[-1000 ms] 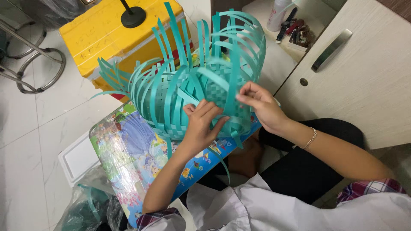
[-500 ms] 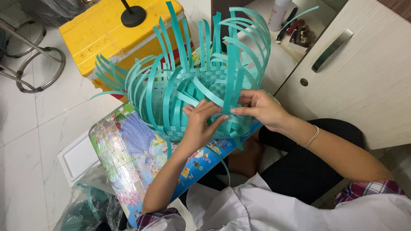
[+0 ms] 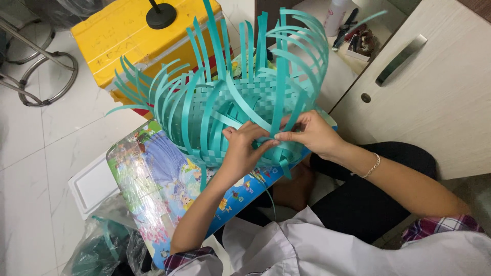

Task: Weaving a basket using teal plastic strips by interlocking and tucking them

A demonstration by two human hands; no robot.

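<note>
A half-woven basket (image 3: 230, 102) of teal plastic strips stands on a colourful cartoon-printed board (image 3: 153, 184), its loose strips fanning up and outward. My left hand (image 3: 243, 151) presses on the basket's near wall, fingers pinching a teal strip. Just to its right, my right hand (image 3: 312, 134) pinches the same strip (image 3: 268, 139) at the near rim. The fingertips of both hands almost meet. A thin bracelet (image 3: 373, 166) circles my right wrist.
A yellow box (image 3: 128, 38) with a black round base (image 3: 161, 15) on it stands behind the basket. A white cabinet (image 3: 434, 102) with a metal handle is at right. Chrome stool legs (image 3: 36, 71) are at far left, a plastic bag (image 3: 97, 250) at lower left.
My right hand has come down from the upright strips to the near rim, closer to my left hand. The basket has tilted and turned slightly.
</note>
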